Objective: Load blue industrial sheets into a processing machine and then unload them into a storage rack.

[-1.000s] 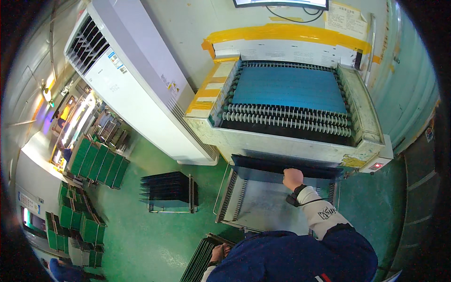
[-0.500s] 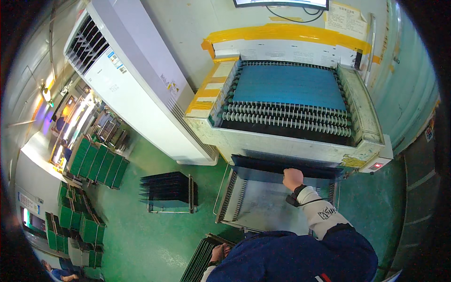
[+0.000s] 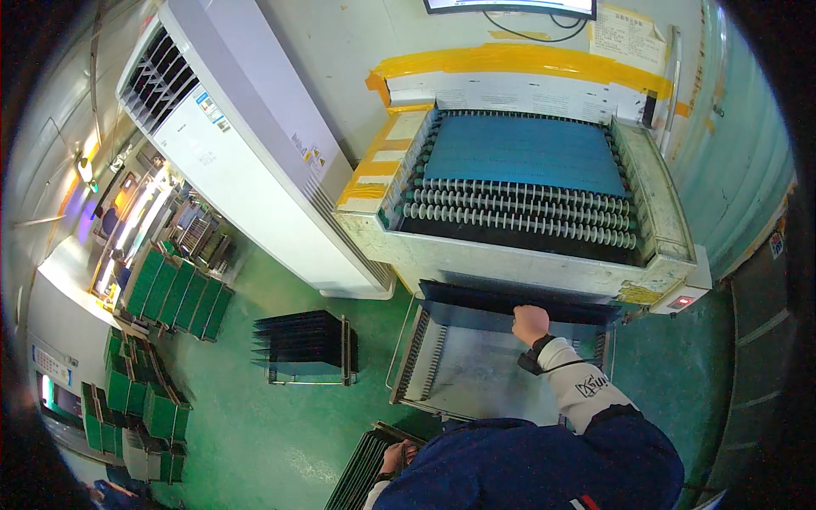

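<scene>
We locate the R hand [image 3: 531, 324] at the near face of the dark panels [image 3: 476, 299], which stand on edge at the far end of the rack [image 3: 484, 374], just below the machine [image 3: 510, 253]. R fingers are curled; tips are hidden, so we can't tell if they grip a panel. Panel qty. is n/a: they overlap. The sleeve [image 3: 578, 374] covers part of the rack's RH side; the torso [image 3: 527, 467] hides its near edge.

L hand [image 3: 396, 457] is at the green boards [image 3: 361, 467], lower edge of view. The torso cuts off most of both; L grip can't be confirmed.

Up top, we note a blue panel [image 3: 523, 153] lying flat on the rollers [image 3: 518, 212]. The monitor [image 3: 510, 7] is cropped by the top edge. Far LH: a co-worker [image 3: 115, 493], blurred, mostly lost in the dark rim.
</scene>
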Demonstrator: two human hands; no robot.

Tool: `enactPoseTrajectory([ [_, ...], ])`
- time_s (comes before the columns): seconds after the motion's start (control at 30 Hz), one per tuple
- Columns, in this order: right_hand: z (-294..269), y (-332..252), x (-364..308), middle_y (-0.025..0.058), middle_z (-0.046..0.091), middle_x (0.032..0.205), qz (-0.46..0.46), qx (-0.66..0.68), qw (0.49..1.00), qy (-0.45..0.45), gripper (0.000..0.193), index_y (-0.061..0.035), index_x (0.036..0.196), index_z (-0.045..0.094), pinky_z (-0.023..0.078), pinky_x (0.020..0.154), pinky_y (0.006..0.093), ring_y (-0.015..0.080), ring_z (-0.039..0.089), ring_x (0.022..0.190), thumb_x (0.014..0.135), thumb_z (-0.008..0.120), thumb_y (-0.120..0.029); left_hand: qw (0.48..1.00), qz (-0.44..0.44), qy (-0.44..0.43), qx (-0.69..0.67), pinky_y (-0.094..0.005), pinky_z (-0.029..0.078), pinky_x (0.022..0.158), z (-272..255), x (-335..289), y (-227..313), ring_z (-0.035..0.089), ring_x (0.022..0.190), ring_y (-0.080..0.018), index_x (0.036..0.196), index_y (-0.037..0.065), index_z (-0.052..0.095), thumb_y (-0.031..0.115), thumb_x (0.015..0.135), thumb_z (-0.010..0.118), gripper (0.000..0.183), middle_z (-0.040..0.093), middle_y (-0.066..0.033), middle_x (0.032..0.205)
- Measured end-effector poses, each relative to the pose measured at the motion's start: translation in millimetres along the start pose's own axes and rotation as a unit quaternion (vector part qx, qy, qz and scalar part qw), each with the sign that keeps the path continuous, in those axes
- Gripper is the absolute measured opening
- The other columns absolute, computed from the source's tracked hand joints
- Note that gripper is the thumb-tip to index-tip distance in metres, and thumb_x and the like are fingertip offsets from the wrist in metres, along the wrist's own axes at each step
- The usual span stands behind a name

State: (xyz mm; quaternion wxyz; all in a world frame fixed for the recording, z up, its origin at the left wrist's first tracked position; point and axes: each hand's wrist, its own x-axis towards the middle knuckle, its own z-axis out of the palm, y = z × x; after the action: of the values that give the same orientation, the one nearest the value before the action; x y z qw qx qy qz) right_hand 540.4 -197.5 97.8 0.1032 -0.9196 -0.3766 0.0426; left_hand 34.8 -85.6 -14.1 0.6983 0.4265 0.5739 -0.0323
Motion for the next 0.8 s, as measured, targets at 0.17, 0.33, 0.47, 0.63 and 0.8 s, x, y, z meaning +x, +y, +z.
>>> enactPoseTrajectory([
  [0.17, -10.5, -9.9, -0.4, 0.0166, 0.066, 0.078, -0.009, 0.005, 1.000, -0.016, 0.015, -0.0041, 0.076, 0.067, 0.051, 0.066, 0.0437, 0.0339, 0.065, 0.077, 0.069, 0.058, -0.014, 0.992, 0.076, -0.006, 0.103, -0.0268, 0.039, 0.048, -3.6, -10.3, 2.7, 0.054, 0.057, -0.0147, 0.095, 0.002, 0.059, 0.021, 0.094, 0.049, 0.022, 0.056, -0.0021, 0.070],
  [0.33, -6.2, -5.7, -0.8, 0.0156, 0.065, 0.076, -0.010, 0.011, 1.000, 0.004, 0.013, -0.0052, 0.073, 0.065, 0.050, 0.066, 0.0446, 0.0334, 0.064, 0.075, 0.070, 0.059, -0.017, 1.000, 0.002, -0.018, -0.011, -0.0266, 0.040, 0.049, -9.6, 4.6, -7.5, 0.054, 0.057, -0.0141, 0.096, 0.001, 0.060, 0.021, 0.093, 0.052, 0.022, 0.057, -0.0018, 0.071],
  [0.47, -0.9, -6.8, 0.1, 0.0147, 0.063, 0.072, -0.020, 0.011, 0.999, 0.028, 0.013, -0.0061, 0.070, 0.063, 0.049, 0.064, 0.0455, 0.0329, 0.063, 0.073, 0.071, 0.059, -0.018, 0.998, -0.015, -0.017, -0.063, -0.0278, 0.046, 0.052, -13.5, 15.1, -21.9, 0.058, 0.060, -0.0158, 0.099, 0.000, 0.060, 0.021, 0.091, 0.055, 0.023, 0.062, -0.0046, 0.073],
  [0.63, -3.9, -9.7, 1.2, 0.0154, 0.064, 0.074, -0.022, 0.017, 1.000, 0.011, 0.012, -0.0055, 0.072, 0.064, 0.049, 0.065, 0.0449, 0.0337, 0.063, 0.074, 0.069, 0.060, -0.017, 0.998, 0.050, 0.012, 0.037, -0.0295, 0.050, 0.056, -10.0, -1.7, -10.1, 0.063, 0.066, -0.0184, 0.100, 0.000, 0.061, 0.022, 0.091, 0.056, 0.024, 0.066, -0.0087, 0.080],
  [0.8, -4.8, -3.5, -0.7, 0.0161, 0.065, 0.077, -0.012, 0.013, 1.000, -0.006, 0.014, -0.0045, 0.075, 0.065, 0.050, 0.065, 0.0442, 0.0345, 0.064, 0.076, 0.066, 0.060, -0.015, 0.985, 0.053, 0.051, 0.154, -0.0293, 0.051, 0.057, 12.0, -32.3, 30.2, 0.064, 0.066, -0.0189, 0.097, 0.000, 0.062, 0.023, 0.090, 0.058, 0.025, 0.067, -0.0096, 0.081],
])
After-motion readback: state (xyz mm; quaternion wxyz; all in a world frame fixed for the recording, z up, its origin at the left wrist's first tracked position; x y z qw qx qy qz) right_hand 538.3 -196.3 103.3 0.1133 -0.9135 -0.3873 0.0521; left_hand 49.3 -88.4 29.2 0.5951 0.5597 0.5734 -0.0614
